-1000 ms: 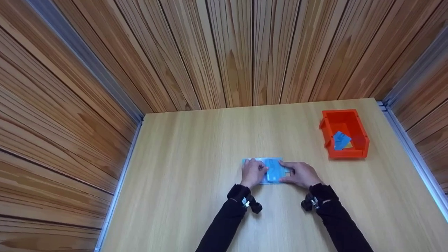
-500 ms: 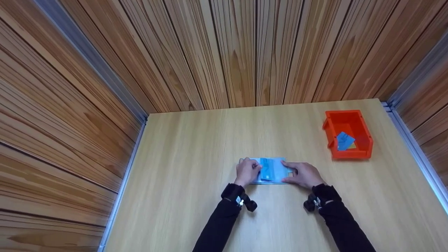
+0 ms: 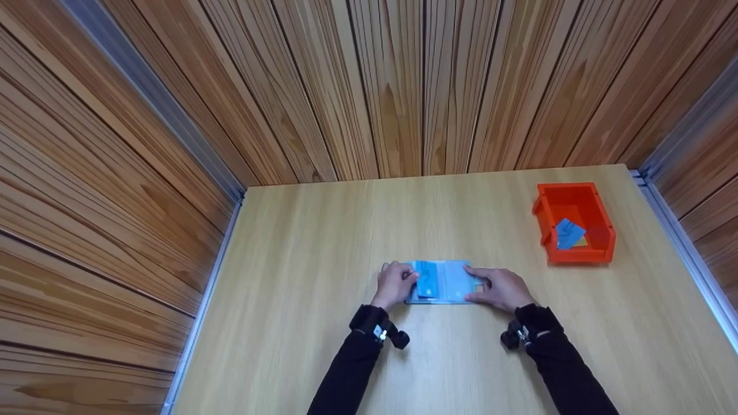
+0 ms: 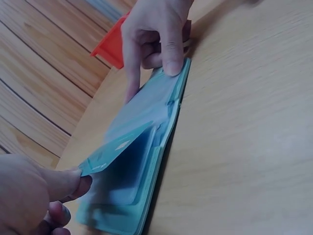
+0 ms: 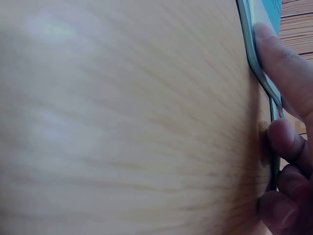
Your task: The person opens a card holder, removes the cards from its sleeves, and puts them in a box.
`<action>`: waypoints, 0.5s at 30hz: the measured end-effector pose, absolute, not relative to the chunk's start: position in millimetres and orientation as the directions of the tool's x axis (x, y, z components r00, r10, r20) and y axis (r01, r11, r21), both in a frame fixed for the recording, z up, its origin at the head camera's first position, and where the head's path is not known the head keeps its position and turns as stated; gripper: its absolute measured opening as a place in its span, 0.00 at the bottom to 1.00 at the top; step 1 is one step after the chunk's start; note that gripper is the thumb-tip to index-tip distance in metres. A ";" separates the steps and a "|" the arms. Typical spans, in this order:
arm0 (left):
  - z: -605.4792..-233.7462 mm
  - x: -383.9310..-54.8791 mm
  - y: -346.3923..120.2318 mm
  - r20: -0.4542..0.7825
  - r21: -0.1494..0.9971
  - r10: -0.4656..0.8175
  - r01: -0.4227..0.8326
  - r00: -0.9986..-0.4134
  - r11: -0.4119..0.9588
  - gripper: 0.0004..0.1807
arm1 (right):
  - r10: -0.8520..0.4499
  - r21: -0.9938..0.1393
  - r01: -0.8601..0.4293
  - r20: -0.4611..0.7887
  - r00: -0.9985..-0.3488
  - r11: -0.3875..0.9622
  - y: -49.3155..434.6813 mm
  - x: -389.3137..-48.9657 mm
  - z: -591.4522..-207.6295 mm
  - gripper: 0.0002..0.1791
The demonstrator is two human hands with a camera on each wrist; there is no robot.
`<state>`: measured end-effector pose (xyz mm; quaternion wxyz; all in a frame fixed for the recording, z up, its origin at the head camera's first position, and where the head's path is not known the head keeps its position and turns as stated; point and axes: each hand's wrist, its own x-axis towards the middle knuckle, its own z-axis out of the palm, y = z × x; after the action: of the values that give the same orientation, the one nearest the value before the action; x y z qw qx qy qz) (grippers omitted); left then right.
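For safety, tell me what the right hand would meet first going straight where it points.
Across the flat light-blue plastic folder, the right hand would likely meet the thin blue rectangular sheet the left hand pinches; depth unclear.

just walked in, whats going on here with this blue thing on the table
A person is working with both hands at an open blue holder lying on the table. The left hand pinches a thin blue card, one end raised while the other reaches down to the holder. The right hand holds the holder's right end. Farther off to the right stands an orange-red bin with a blue piece inside.
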<state>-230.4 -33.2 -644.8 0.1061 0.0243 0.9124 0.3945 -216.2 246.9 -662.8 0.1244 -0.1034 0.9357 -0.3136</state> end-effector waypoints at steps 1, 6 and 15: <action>-644.7 -230.6 -34.6 -0.177 0.727 0.127 -0.043 -0.976 0.685 0.15 | -0.271 -0.610 -0.115 -0.170 -0.948 0.784 246.9 -216.2 -662.5 0.46; -643.4 -232.0 -37.2 -0.201 0.739 0.119 -0.071 -0.972 0.669 0.12 | -0.258 -0.604 -0.100 -0.181 -0.949 0.791 247.4 -216.2 -661.3 0.47; -638.5 -233.4 -36.4 -0.181 0.768 0.124 -0.061 -0.976 0.637 0.11 | -0.275 -0.612 -0.114 -0.177 -0.945 0.783 247.9 -216.4 -662.3 0.47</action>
<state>-233.4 -36.4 -638.5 0.1091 0.0175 0.8981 0.4257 -216.4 247.9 -662.3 0.1293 -0.1040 0.9353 -0.3126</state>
